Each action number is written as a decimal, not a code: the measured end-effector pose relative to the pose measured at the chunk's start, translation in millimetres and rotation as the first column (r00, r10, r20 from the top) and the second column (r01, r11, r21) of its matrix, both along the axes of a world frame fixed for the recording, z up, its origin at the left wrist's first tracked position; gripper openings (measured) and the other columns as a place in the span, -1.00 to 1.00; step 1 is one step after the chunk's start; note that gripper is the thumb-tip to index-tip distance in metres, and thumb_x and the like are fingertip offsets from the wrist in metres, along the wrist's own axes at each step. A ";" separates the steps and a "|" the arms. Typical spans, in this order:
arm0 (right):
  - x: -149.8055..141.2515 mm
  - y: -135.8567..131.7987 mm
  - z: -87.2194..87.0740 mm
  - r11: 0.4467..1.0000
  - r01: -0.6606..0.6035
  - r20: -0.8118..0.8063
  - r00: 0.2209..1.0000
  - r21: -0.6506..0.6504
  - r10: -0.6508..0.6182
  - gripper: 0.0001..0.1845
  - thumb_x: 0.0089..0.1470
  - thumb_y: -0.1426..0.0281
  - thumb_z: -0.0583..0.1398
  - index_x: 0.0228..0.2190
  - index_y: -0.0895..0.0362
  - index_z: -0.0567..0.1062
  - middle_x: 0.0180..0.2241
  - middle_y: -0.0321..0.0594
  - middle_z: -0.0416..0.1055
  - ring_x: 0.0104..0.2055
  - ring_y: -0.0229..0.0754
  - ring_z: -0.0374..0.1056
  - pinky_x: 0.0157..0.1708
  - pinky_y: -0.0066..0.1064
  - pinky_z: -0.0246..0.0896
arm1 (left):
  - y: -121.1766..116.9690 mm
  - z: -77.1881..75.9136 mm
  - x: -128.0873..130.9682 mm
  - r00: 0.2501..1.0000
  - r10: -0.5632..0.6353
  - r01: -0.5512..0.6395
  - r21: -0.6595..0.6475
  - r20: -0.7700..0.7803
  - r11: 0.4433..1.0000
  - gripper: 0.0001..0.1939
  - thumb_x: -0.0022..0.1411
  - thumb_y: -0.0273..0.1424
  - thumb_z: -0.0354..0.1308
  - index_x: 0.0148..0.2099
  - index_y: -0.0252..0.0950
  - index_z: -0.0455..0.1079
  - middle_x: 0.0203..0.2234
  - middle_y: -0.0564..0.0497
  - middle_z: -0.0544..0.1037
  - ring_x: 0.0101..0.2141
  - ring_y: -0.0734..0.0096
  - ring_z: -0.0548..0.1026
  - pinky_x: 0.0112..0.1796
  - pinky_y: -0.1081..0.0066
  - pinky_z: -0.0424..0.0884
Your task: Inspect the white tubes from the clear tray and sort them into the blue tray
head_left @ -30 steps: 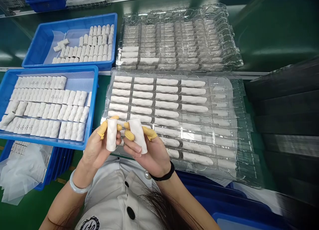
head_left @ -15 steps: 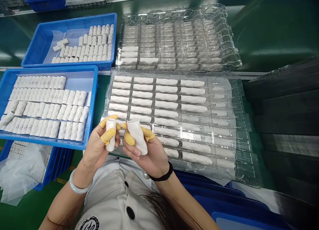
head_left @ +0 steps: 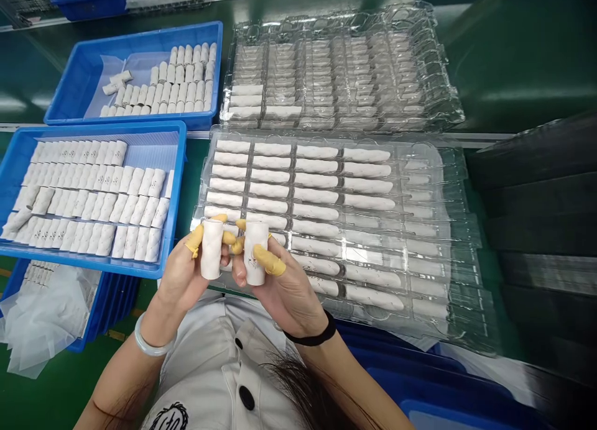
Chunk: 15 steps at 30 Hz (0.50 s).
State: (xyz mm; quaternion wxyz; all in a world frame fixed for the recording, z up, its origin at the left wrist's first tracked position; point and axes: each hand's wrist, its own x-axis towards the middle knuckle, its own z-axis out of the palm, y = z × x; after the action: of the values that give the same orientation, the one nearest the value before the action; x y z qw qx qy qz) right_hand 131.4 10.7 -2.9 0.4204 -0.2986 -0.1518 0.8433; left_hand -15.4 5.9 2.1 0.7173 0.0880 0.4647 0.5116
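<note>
The left hand (head_left: 184, 274) pinches a white tube (head_left: 212, 250) upright; the right hand (head_left: 289, 290) pinches a second tube (head_left: 255, 254); yellow finger cots (head_left: 269, 263) grip both above a clear tray (head_left: 436, 169).

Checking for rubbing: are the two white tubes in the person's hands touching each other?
Apart. The head view shows the left tube, held by the left hand, standing clear of the right tube, held by the right hand, with yellow finger cots in the gap.

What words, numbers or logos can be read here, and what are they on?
Nothing can be read for certain.
The black emblem on the shirt is cut off and too blurred to read.
The white tubes show a pattern, but no legible print.
</note>
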 end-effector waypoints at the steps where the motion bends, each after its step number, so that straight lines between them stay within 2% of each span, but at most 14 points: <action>1: -0.4 0.4 0.1 1.000 0.014 -0.012 1.000 -0.021 -0.014 -0.60 0.07 0.15 0.29 -0.09 0.08 0.47 -0.51 -0.32 0.46 -0.47 -0.28 0.32 -0.37 -0.42 0.22 | -0.1 -0.1 0.6 1.000 -0.006 0.006 0.009 0.011 1.000 -0.66 0.37 -0.26 0.03 -0.27 -0.41 0.50 -0.55 -0.03 0.48 -0.55 0.48 0.39 -0.44 0.44 0.42; 4: -0.7 2.5 -0.1 0.995 -0.004 -0.082 0.997 -0.096 -0.004 -0.54 0.13 0.02 0.19 -0.13 0.11 0.53 -0.40 -0.23 0.51 -0.36 -0.22 0.39 -0.29 -0.38 0.29 | -0.6 0.5 1.7 0.999 -0.028 0.026 0.039 0.038 0.999 -0.62 0.34 -0.19 0.07 -0.35 -0.40 0.48 -0.60 -0.02 0.45 -0.58 0.49 0.38 -0.45 0.42 0.42; 7: 0.4 4.4 -1.2 0.989 -0.027 -0.113 0.994 -0.146 0.010 -0.62 0.19 0.10 0.15 -0.22 0.13 0.57 -0.37 -0.20 0.54 -0.29 -0.19 0.42 -0.15 -0.30 0.32 | -0.5 1.9 2.0 1.000 -0.020 0.020 0.036 0.009 0.999 -0.69 0.29 -0.22 0.16 -0.33 -0.40 0.48 -0.57 -0.03 0.48 -0.55 0.48 0.42 -0.42 0.44 0.43; 9: 0.8 5.4 -1.5 0.986 -0.018 -0.102 0.995 -0.168 0.000 -0.68 0.20 0.19 0.14 -0.19 0.12 0.57 -0.36 -0.21 0.55 -0.28 -0.18 0.43 -0.07 -0.24 0.32 | 0.0 2.3 2.1 1.000 -0.006 0.006 0.020 -0.012 1.000 -0.71 0.28 -0.24 0.17 -0.31 -0.40 0.49 -0.54 -0.05 0.51 -0.51 0.45 0.46 -0.40 0.44 0.44; 11: 0.5 6.3 -1.2 0.984 -0.011 -0.097 0.995 -0.176 -0.006 -0.71 0.18 0.25 0.14 -0.19 0.12 0.58 -0.34 -0.21 0.55 -0.27 -0.16 0.43 -0.06 -0.19 0.33 | 0.3 1.8 2.3 1.000 0.007 -0.007 -0.004 -0.016 1.000 -0.71 0.29 -0.24 0.15 -0.25 -0.40 0.50 -0.53 -0.06 0.52 -0.50 0.42 0.47 -0.39 0.42 0.45; 15: 0.4 7.0 -1.1 0.991 -0.033 -0.120 0.993 -0.130 0.017 -0.77 0.10 0.27 0.20 -0.36 0.16 0.57 -0.40 -0.17 0.54 -0.28 -0.12 0.45 -0.13 -0.20 0.36 | -0.6 -0.6 1.7 0.999 -0.009 0.009 -0.011 0.042 1.000 -0.62 0.32 -0.16 0.09 -0.19 -0.41 0.50 -0.55 -0.04 0.49 -0.53 0.45 0.43 -0.38 0.41 0.44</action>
State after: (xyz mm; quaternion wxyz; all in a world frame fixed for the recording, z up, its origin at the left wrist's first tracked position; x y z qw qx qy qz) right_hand 131.8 17.8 -4.1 0.3976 -0.2730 -0.0744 0.8729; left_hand -13.7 5.4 1.5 0.7296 0.0755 0.4520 0.5076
